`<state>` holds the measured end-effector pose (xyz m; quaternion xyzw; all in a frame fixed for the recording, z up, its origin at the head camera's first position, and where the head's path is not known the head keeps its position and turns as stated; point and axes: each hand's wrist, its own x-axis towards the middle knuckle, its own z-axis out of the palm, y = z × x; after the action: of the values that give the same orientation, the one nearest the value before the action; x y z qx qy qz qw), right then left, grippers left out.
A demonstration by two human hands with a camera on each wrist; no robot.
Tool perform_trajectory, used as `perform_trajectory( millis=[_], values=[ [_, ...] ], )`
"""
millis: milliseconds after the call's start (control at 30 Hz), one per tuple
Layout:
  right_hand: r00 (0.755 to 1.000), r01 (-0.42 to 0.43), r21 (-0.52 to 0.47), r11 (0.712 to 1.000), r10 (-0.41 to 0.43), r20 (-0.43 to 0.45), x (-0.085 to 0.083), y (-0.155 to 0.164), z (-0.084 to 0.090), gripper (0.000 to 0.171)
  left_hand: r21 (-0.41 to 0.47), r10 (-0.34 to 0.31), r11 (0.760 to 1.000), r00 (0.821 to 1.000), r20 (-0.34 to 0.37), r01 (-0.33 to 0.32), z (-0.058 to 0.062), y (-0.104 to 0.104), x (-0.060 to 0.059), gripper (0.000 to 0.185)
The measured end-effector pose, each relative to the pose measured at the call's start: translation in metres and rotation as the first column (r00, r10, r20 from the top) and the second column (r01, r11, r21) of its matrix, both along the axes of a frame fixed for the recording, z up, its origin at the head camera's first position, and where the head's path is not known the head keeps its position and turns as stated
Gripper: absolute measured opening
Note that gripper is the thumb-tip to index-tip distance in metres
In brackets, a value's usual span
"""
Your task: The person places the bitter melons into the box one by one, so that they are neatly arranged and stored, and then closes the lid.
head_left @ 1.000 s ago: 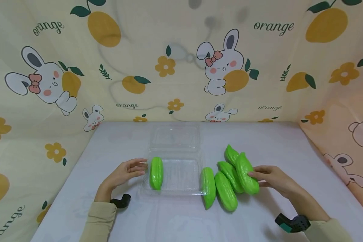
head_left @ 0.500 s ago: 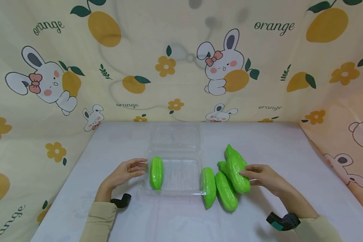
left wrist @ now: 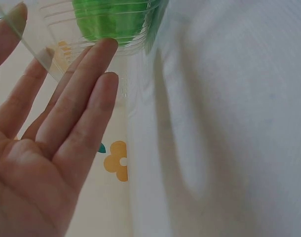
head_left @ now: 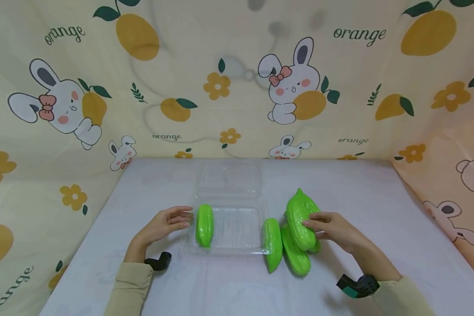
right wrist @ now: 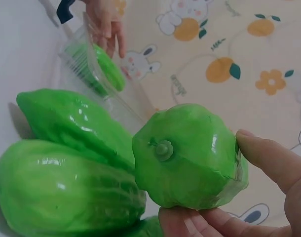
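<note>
Backdrop: cream cloth printed with rabbits, oranges and the word "orange", hung behind and on both sides of the table.
Table: white cover, carrying everything below.
Clear box: open plastic clamshell at the middle of the table, its lid laid flat on the far side.
Right hand: holds the lifted gourd — thumb on one side, fingers curled under the other, as the right wrist view shows.
Lifted gourd: held just above the pile on the table, right of the clear box, stem end toward the wrist camera.
Left hand: fingers straight and spread, tips against the left wall of the clear box; it grips nothing.
Pile of gourds: glossy green, lying just right of the box — one touches its right edge.
Gourd in the box: lies lengthwise along the left wall, just beside the left fingertips.
</note>
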<state>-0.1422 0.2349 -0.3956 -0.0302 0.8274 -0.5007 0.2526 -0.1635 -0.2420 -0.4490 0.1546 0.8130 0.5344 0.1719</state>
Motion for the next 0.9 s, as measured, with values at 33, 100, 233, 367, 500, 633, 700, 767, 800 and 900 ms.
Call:
perform_trajectory(
  millis=[33,100,233,367,500,633,700,767,800,900],
  values=[
    [1.0,-0.001,0.001,1.0,0.001,0.002,0.0,-0.001,0.0,0.071,-0.002,0.0,1.0,1.0,0.001,0.0,0.0,0.0,0.0,0.062],
    [1.0,-0.005,-0.002,1.0,0.005,0.0,-0.001,-0.004,0.001,0.07,-0.003,-0.002,1.0,1.0,0.001,0.002,0.0,0.0,-0.001,0.062],
    [1.0,-0.01,-0.016,1.0,0.01,-0.006,-0.002,-0.01,0.001,0.07,0.013,-0.01,1.0,1.0,0.007,0.01,0.0,0.0,-0.001,0.06],
    [1.0,-0.007,-0.038,0.999,0.007,-0.006,-0.003,-0.015,0.001,0.067,0.028,-0.011,1.0,1.0,0.013,0.011,0.0,-0.001,0.0,0.06],
    [1.0,0.013,-0.052,0.999,-0.012,0.007,-0.005,-0.021,0.0,0.066,0.028,-0.014,1.0,1.0,0.009,0.014,0.0,-0.001,0.0,0.059],
    [1.0,0.015,-0.066,0.998,-0.014,0.007,-0.004,-0.027,0.0,0.067,0.027,-0.014,1.0,1.0,0.015,0.013,0.0,-0.001,0.001,0.06],
    [1.0,0.012,-0.075,0.997,-0.012,0.003,-0.003,-0.03,0.0,0.067,0.025,-0.015,1.0,1.0,0.015,0.014,0.0,-0.001,0.0,0.06],
    [1.0,0.011,-0.082,0.997,-0.01,0.002,-0.003,-0.034,0.0,0.066,0.022,-0.015,1.0,1.0,0.012,0.015,-0.001,-0.001,0.0,0.06],
    [1.0,0.008,-0.087,0.996,-0.008,0.0,-0.004,-0.035,0.0,0.066,0.021,-0.015,1.0,1.0,0.011,0.014,-0.001,-0.001,0.0,0.06],
    [1.0,0.008,-0.102,0.995,-0.008,0.003,-0.004,-0.039,0.0,0.064,0.014,-0.01,1.0,1.0,0.01,0.009,-0.001,0.0,0.0,0.061]
  ],
)
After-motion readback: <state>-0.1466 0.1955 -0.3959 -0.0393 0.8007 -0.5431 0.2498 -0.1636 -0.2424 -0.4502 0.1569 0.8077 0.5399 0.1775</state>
